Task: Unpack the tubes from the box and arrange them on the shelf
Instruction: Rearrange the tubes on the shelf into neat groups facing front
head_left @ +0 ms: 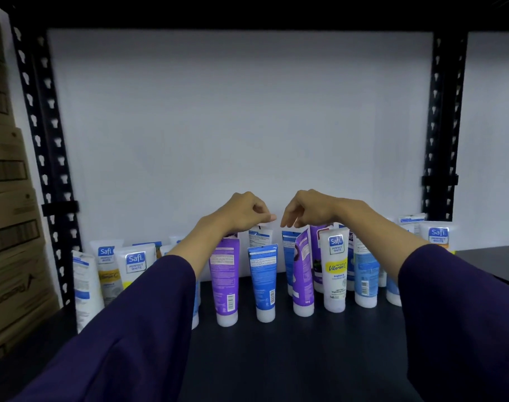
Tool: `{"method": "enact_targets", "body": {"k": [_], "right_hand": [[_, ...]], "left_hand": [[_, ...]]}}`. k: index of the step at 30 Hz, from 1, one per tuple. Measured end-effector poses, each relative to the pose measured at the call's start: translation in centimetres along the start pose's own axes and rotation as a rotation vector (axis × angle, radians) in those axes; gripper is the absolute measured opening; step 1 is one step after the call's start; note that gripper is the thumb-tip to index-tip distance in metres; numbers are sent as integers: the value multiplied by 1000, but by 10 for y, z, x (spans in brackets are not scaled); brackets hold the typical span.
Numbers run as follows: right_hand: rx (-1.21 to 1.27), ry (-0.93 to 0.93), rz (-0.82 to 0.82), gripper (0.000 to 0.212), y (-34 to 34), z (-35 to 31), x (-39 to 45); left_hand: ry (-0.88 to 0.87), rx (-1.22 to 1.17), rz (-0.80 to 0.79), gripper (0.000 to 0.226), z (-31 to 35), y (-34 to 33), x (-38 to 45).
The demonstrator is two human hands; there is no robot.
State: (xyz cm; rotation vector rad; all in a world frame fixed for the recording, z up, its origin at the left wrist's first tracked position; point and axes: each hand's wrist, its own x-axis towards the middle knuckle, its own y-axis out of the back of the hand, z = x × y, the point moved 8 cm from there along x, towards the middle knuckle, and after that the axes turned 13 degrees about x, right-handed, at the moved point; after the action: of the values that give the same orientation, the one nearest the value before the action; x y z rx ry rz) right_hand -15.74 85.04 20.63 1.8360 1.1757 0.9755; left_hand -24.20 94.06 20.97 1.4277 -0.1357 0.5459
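Note:
Several tubes stand cap-down in rows on the dark shelf (276,358): a purple tube (224,280), a blue tube (262,282) and a white Vitamin C tube (334,271) at the front. My left hand (241,213) reaches over them, and its fingertips pinch the top edge of a white tube (260,237) in the back row. Just to the right, my right hand (314,210) hovers with its fingers hanging loosely down over a blue tube (288,242) behind; it holds nothing. The box is out of view.
Black perforated uprights (44,140) (442,126) frame the shelf against a white wall (233,126). Stacked cardboard boxes (12,227) stand at the left. More tubes fill the left (134,265) and right (437,236) ends of the row. Bare shelf lies in front.

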Motion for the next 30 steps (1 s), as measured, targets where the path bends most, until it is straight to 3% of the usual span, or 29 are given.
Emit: {"method": "enact_targets", "body": {"k": [4, 9, 15, 21, 30], "right_hand": [[-30, -34, -120, 27, -11, 1, 0], [-21, -102, -116, 23, -12, 5, 1], [-20, -110, -56, 11, -9, 6, 5], [-6, -93, -36, 9, -10, 5, 4], [-60, -131, -23, 4, -8, 10, 6]], "left_hand": [[8, 109, -39, 28, 3, -6, -2], [25, 89, -46, 35, 2, -9, -2], [-16, -19, -101, 12, 7, -12, -4], [-63, -28, -158, 47, 11, -12, -5], [-75, -29, -157, 48, 6, -13, -2]]}}
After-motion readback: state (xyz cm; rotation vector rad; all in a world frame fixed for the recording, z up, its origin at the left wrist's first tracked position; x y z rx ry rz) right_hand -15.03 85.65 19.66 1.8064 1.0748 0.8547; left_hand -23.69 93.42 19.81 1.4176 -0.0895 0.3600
